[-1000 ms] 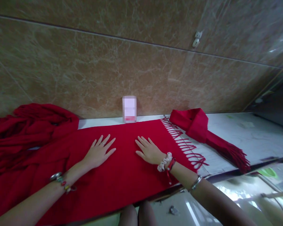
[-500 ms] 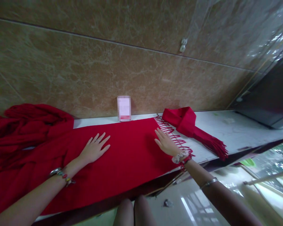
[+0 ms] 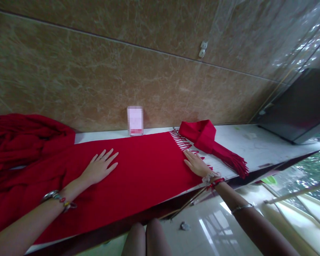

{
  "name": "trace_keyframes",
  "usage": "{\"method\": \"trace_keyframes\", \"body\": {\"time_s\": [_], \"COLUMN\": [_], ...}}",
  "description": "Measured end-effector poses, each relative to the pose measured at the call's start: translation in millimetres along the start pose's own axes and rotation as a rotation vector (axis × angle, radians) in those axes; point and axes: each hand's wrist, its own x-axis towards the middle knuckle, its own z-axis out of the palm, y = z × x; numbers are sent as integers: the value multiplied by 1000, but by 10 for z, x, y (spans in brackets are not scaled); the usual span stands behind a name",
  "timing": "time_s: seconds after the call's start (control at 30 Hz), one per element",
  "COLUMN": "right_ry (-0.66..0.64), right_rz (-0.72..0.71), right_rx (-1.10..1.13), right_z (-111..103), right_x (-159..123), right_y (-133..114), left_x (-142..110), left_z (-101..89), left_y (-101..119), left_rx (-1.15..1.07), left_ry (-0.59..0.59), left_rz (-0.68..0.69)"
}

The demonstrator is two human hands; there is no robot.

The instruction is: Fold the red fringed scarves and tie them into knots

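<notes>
A wide red scarf (image 3: 138,170) lies flat along a white tabletop, its fringed end toward the right. My left hand (image 3: 98,167) rests palm down on its middle-left part, fingers spread. At the fringed edge lies my right hand (image 3: 196,164), also flat and open, covering some of the tassels. Just beyond it is a second red scarf (image 3: 200,137), narrow and folded over itself, its fringe pointing to the lower right. On the left the wide scarf runs into a bunched heap of red cloth (image 3: 29,138).
A small pale box-like thing (image 3: 135,121), blurred out, stands upright against the brown marbled wall (image 3: 96,78). A dark grey box-shaped object (image 3: 296,103) sits at the table's far right end. Below the front edge are my knees (image 3: 146,236) and a shiny tiled floor (image 3: 202,227).
My right hand has slid rightward from the cloth onto the fringe. My left hand stays flat on the scarf. The whole view has shifted slightly.
</notes>
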Motion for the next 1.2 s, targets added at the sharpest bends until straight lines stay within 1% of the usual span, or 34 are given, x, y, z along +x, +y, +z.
{"method": "trace_keyframes", "body": {"time_s": [0.07,0.13,0.23,0.3,0.4,0.47,0.5,0.57,0.63,0.8,0.87,0.9,0.93,1.0,1.03,1.1,1.17,1.2], "right_ry": [1,30,100,107,88,67,52,18,1,31,58,69,82,114,134,156,134,114], "right_rz": [74,64,-80,-169,-241,-277,-286,-276,-226,-22,13,15,12,-12,-43,-150,-252,-274], "right_rx": [15,43,89,121,148,146,140,122,96,-1,-29,-40,-50,-47,-34,12,51,58], "right_z": [-15,-46,-113,-147,-136,-81,-45,28,84,108,88,78,71,78,93,144,196,213], "right_x": [-7,41,238,434,733,874,916,950,934,863,848,839,826,782,752,681,619,598], "right_y": [83,10,-325,-618,-1001,-1140,-1161,-1102,-918,-187,45,115,149,111,50,-107,-236,-267], "left_x": [-12,6,135,283,509,606,633,650,641,632,639,643,647,652,654,656,656,656], "left_z": [-22,-52,-124,-178,-216,-195,-175,-134,-111,-119,-113,-107,-99,-84,-79,-75,-78,-82], "left_y": [13,25,69,130,244,302,319,333,330,325,324,322,318,308,303,297,297,299], "left_rx": [-5,-20,-45,-57,-82,-96,-96,-86,-80,-94,-104,-109,-115,-124,-128,-132,-137,-139], "left_ry": [-17,-52,-80,-37,29,19,6,-12,-20,-31,-26,-22,-19,-17,-18,-22,-18,-16], "left_rz": [-11,-22,-36,-67,-171,-228,-238,-237,-231,-244,-241,-241,-240,-241,-244,-245,-242,-240]}}
